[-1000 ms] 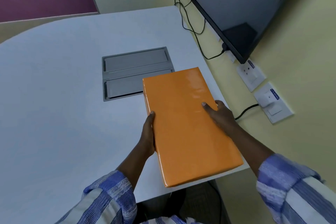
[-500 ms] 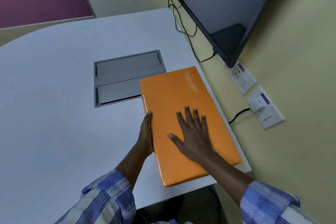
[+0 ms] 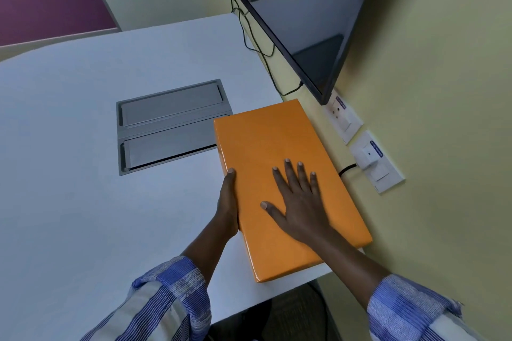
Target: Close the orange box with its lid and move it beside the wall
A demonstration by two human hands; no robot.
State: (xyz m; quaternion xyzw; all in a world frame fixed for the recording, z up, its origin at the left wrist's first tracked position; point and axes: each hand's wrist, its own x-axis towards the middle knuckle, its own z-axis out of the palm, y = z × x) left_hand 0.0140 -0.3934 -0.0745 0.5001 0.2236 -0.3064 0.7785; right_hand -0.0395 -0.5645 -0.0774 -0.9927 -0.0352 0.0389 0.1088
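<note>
The box (image 3: 277,152), lid on, lay at the table's (image 3: 83,147) 3 o'clock edge, just beside the wall (image 3: 443,119). The right hand (image 3: 300,202) lay flat and spread on its top, clasping nothing; the left hand (image 3: 228,202) pressed against its 9 o'clock side, fingers hidden

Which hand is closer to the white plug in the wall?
The right hand. It lies flat on the orange box, on the side toward the plug. The left hand is against the box's far edge.
</note>
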